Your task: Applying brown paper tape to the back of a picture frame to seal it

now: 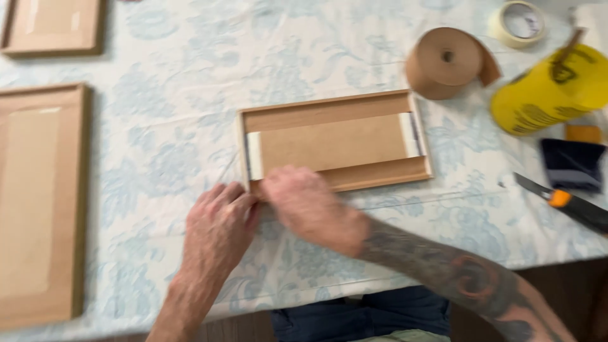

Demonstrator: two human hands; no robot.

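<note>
Both hands meet at the near-left corner of the small wooden frame (335,139): left hand (218,225) flat beside it, right hand (304,202) pinching or pressing that corner, too blurry to tell which. Looks like backing-tape work, so the next move probably wants steady fingers along the edge. Further right sit the brown tape roll (443,63), knife (560,199) and yellow can (551,88); nothing blocks them.

Both hands (left hand (216,221), right hand (307,202)) press the wooden frame's (335,140) near-left corner.
</note>
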